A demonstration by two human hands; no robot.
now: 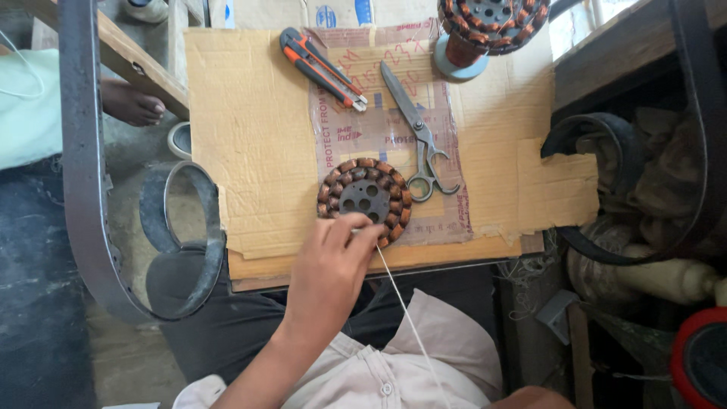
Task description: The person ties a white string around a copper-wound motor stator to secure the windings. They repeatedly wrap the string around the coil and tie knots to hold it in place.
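1. One hand (333, 265) in view, and we read it as the left, coming up from the lower middle of the frame; its fingers are pinched narrow on a white thread (409, 318).
2. We see the thread run taut from the fingertips down and to the right, toward the person's light shirt (424, 363) (its long axis is a slanted line back to the body).
3. We place the wound stator (365, 198), a round ring of copper coils with a dark holed hub, just ahead of the fingertips; they touch or nearly touch its near rim (cannot tell which).
4. It lies flat on a cardboard sheet (250, 136) that covers the desk, near the near edge.
5. Our other hand is not clearly in view, so the pinching hand is the only one near the stator.
6. We note scissors (416, 136) just right of the stator, points away from us, and an orange-grey utility knife (322, 67) further back.
7. A second wound stator (492, 23) sits on a spool at the far edge (partly cropped).
8. Someone else's bare foot (132, 102) shows at far left.
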